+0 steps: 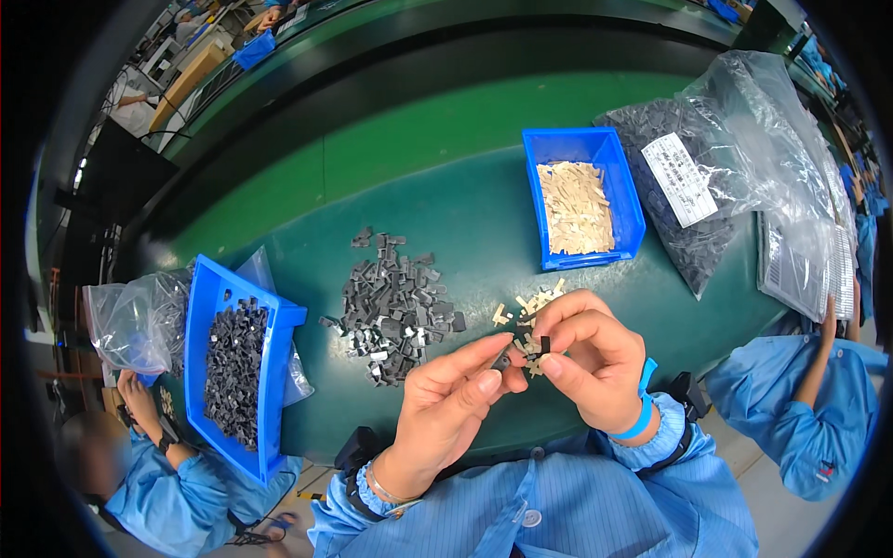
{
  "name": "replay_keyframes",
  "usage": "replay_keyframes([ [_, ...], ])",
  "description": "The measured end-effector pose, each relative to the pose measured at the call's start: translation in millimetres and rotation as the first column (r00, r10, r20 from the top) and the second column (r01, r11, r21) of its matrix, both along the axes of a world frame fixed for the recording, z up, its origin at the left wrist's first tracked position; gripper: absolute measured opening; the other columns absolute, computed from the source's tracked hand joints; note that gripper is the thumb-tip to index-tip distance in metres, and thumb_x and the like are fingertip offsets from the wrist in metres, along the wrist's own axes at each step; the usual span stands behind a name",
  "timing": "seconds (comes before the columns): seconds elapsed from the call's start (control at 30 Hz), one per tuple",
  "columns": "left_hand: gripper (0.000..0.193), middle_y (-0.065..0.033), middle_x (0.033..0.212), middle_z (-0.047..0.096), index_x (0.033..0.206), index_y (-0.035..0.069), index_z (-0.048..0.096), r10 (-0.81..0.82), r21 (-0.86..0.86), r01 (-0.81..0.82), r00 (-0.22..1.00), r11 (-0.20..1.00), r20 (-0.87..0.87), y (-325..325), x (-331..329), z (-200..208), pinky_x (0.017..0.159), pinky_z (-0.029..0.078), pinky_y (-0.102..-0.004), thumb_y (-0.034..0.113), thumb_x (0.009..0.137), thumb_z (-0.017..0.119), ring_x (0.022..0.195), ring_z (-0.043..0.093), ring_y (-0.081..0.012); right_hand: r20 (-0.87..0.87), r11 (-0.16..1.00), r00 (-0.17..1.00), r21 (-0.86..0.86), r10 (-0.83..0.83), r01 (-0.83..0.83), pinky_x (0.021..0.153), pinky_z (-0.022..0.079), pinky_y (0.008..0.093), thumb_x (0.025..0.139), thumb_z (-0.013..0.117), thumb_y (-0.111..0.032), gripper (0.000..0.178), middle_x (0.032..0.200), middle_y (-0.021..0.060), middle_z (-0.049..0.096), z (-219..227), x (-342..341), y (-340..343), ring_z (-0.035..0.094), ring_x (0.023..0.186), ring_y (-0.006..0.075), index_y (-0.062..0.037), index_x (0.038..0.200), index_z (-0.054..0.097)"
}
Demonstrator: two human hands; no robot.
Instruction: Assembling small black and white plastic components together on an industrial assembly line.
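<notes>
Bin (628, 195) of tan strips (575, 209), black-filled bin (273, 381)

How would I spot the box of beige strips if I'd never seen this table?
Start at the green table and find the big clear bag on its right side. Just left of that bag sits a blue box. Its beige strips set it apart from the other blue box, far left, which holds dark pieces.

Glossy, smooth blue plastic bin (630, 200).
</notes>
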State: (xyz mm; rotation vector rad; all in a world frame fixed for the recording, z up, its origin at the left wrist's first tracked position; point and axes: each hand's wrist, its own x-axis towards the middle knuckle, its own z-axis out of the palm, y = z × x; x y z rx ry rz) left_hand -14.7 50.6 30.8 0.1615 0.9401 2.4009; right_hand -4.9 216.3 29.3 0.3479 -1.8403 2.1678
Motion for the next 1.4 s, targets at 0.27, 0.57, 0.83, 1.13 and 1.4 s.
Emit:
replay_keyframes([
  [0.27, 0.037, -0.0113, 0.105, 0.056, 0.122, -0.003, 0.045, -0.011, -0.176, -0.017, 0.988, 0.984, -0.156, -2.6, 0.7, -2.0, 0.082, 0.045, -0.0291, 0.000, 0.085, 0.051, 0.090, 0.055, -0.0168, 0.033, 0.988, 0.999, -0.148, -0.029, 0.033, 0.079, 0.043, 0.0303, 0.070, 0.067, 0.003, 0.021, 0.094, 0.0136, 0.056, -4.6, 6.5, -8.6, 0.054, 0.089, 0.0191, 0.0017, 0.088, 0.056],
  [0.57, 0.048, -0.0169, 0.107, 0.056, 0.126, -0.004, 0.034, -0.011, -0.238, -0.066, 0.951, 0.969, -0.310, -0.9, 1.2, 5.9, 0.087, 0.045, -0.0311, -0.008, 0.082, 0.052, 0.100, 0.056, -0.0212, 0.153, 0.996, 0.988, -0.093, 0.006, 0.009, 0.076, 0.045, 0.0305, 0.068, 0.071, 0.000, 0.029, 0.090, 0.0121, 0.059, -3.3, 11.6, -11.4, 0.057, 0.085, 0.0191, 0.0006, 0.092, 0.056],
  [0.83, 0.029, -0.0147, 0.101, 0.060, 0.111, -0.003, 0.051, 0.022, -0.055, -0.015, 0.992, 0.998, 0.128, 1.4, 1.5, -8.8, 0.084, 0.048, -0.0322, -0.003, 0.083, 0.054, 0.095, 0.058, -0.0191, -0.448, 0.884, 0.889, 0.374, -0.093, 0.280, 0.066, 0.050, 0.0345, 0.063, 0.067, 0.005, 0.029, 0.084, 0.0130, 0.058, -10.2, 0.2, -9.2, 0.059, 0.073, 0.0245, 0.0017, 0.089, 0.058],
  [1.13, 0.018, -0.0116, 0.097, 0.061, 0.103, -0.001, 0.056, 0.026, 0.129, -0.069, 0.951, 0.989, 0.310, 5.0, -0.6, -14.0, 0.080, 0.049, -0.0323, 0.003, 0.086, 0.051, 0.091, 0.059, -0.0186, -0.460, 0.907, 0.885, 0.344, -0.063, 0.243, 0.075, 0.050, 0.0411, 0.065, 0.066, 0.005, 0.028, 0.088, 0.0143, 0.060, -18.3, -0.5, -19.1, 0.062, 0.083, 0.0274, 0.0020, 0.092, 0.058],
  [1.4, 0.019, -0.0104, 0.101, 0.059, 0.102, 0.001, 0.056, 0.022, -0.091, -0.001, 0.971, 0.996, 0.240, 10.0, 4.3, -7.7, 0.081, 0.048, -0.0347, 0.011, 0.087, 0.050, 0.093, 0.057, -0.0198, -0.457, 0.857, 0.889, 0.443, -0.035, 0.262, 0.079, 0.050, 0.0405, 0.065, 0.065, 0.005, 0.029, 0.089, 0.0156, 0.062, -24.2, -1.1, -10.7, 0.063, 0.080, 0.0269, 0.0010, 0.094, 0.059],
])
